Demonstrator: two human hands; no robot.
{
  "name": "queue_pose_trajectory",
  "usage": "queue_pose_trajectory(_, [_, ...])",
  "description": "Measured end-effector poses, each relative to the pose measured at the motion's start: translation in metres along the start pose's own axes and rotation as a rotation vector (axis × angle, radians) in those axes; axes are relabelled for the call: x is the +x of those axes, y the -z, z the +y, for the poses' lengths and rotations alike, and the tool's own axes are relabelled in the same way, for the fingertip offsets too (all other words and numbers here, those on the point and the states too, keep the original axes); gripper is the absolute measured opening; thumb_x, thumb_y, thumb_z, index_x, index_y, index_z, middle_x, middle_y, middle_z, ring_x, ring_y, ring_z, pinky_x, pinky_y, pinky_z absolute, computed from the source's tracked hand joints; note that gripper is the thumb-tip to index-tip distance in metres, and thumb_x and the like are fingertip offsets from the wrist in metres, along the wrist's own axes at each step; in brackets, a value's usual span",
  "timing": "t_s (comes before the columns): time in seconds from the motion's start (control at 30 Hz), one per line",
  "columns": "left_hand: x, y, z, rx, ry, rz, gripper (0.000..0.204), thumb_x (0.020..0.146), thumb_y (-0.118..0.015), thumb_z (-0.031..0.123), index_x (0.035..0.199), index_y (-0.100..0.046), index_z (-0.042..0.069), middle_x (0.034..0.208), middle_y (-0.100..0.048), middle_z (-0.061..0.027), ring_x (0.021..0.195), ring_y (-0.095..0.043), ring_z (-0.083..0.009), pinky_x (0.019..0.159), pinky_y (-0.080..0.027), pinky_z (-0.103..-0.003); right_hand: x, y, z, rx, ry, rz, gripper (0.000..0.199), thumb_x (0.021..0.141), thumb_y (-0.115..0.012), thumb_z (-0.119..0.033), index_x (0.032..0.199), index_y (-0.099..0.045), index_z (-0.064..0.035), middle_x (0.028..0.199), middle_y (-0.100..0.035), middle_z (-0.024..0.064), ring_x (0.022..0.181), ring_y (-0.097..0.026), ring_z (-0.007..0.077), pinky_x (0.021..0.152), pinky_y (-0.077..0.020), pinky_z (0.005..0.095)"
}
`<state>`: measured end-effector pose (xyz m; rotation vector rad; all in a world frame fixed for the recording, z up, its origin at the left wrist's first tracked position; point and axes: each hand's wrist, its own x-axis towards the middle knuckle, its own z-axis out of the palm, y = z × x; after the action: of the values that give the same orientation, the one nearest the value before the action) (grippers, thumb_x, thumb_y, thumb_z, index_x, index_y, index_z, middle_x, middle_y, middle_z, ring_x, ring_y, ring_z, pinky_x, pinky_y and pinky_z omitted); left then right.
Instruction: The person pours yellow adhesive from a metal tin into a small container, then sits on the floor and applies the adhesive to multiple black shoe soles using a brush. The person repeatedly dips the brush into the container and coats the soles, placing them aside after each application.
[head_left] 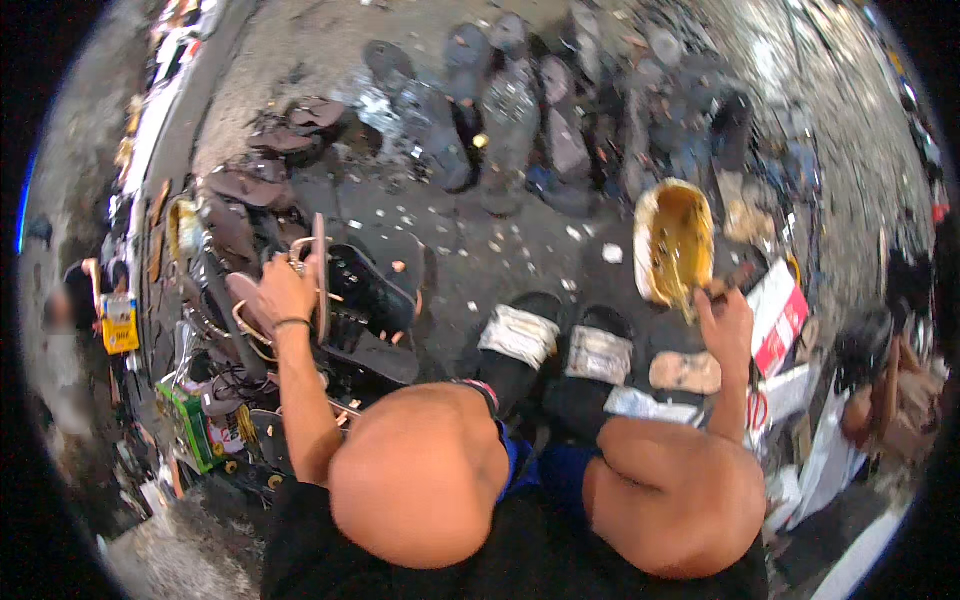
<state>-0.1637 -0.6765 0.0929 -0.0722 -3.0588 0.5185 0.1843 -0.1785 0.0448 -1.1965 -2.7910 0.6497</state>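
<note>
**Sandal held on edge at left, brush at glue tub on right**

Seated low over the floor (500, 240), knees in near foreground, feet in dark slides with pale straps pointing far.

Left hand (285, 292): raised to the left, closed round a thin flat sandal (320, 275) with a tan strap. Sandal stood on edge, sole turned sideways, probably to expose a face or seam for work. Grip narrow, fingers wrapped, thumb side up; dark band at wrist.

Right hand (725, 325): reached out to the right, closed on a small stick or brush handle (712, 295), tip at the near rim of a pale tub (672, 240) of yellow-brown glue-like stuff. Tub set just beyond the right foot, presumably for short reach. Exact finger spread not resolvable; holding, not open.

Surroundings: heap of dark sandals (240, 230) just left of the held one; row of dark soles (520, 120) laid out far across the floor, apart from each other, perhaps drying. Single tan sole (685, 372) near the right foot. Red and white paper (778, 318) right of the hand. Green box (190, 425) near left.
</note>
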Motion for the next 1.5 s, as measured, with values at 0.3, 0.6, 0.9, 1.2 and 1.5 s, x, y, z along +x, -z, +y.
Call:
queue_pose_trajectory(0.3, [0.018, 0.033, 0.002, -1.223, 0.018, -0.425, 0.027, 0.099, -0.06, 0.012, 0.119, -0.055, -0.005, 0.093, -0.068, -0.0056, 0.081, -0.066, -0.0123, 0.075, -0.054, -0.025, -0.031, 0.007, -0.003, 0.052, -0.065, 0.029, 0.028, 0.091, -0.072, -0.025, 0.106, -0.068, -0.0018, 0.082, -0.071, 0.0143, 0.07, -0.071, 0.0237, 0.066, -0.0537, 0.0353])
queue_pose_trajectory(0.6, [-0.107, 0.016, 0.181, -1.129, -0.733, -0.811, 0.04, 0.099, -0.061, 0.017, 0.132, -0.058, -0.004, 0.125, -0.067, -0.0173, 0.107, -0.066, -0.02, 0.089, -0.052, -0.029, -0.031, 0.019, -0.03, 0.067, -0.144, -0.222, 0.031, 0.086, -0.073, -0.031, 0.094, -0.068, -0.0016, 0.087, -0.07, 0.0209, 0.08, -0.069, 0.0367, 0.071, -0.0523, 0.0452])
queue_pose_trajectory(0.9, [-0.115, -0.035, 0.25, -0.642, -1.569, -0.444, 0.058, 0.096, -0.058, 0.048, 0.144, -0.053, 0.014, 0.149, -0.047, -0.0163, 0.142, -0.04, -0.0355, 0.119, -0.026, -0.047, 0.001, 0.048, -0.081, 1.358, -0.135, -0.138, 0.028, 0.093, -0.07, -0.01, 0.118, -0.062, -0.0005, 0.105, -0.07, 0.0056, 0.091, -0.065, 0.0108, 0.08, -0.0529, 0.026])
queue_pose_trajectory(1.2, [-0.076, 0.067, 0.278, -2.194, 0.116, -1.376, 0.048, 0.108, -0.034, 0.041, 0.134, -0.055, 0.007, 0.122, -0.066, -0.0102, 0.107, -0.066, -0.024, 0.093, -0.054, -0.04, 0.057, 0.002, -0.183, 0.876, 0.437, 0.234, 0.021, 0.085, -0.078, -0.012, 0.103, -0.07, -0.0043, 0.098, -0.072, 0.0082, 0.088, -0.069, 0.0207, 0.077, -0.0521, 0.0323])
queue_pose_trajectory(1.5, [-0.097, 0.08, 0.27, -2.144, 0.01, -1.101, 0.05, 0.107, -0.038, 0.045, 0.132, -0.056, 0.007, 0.121, -0.066, -0.0066, 0.105, -0.065, -0.0206, 0.095, -0.052, -0.038, 0.058, 0.003, -0.189, 0.86, 0.5, 0.421, 0.021, 0.082, -0.079, -0.011, 0.1, -0.069, -0.0064, 0.103, -0.073, 0.0107, 0.094, -0.07, 0.0292, 0.084, -0.0524, 0.0393])
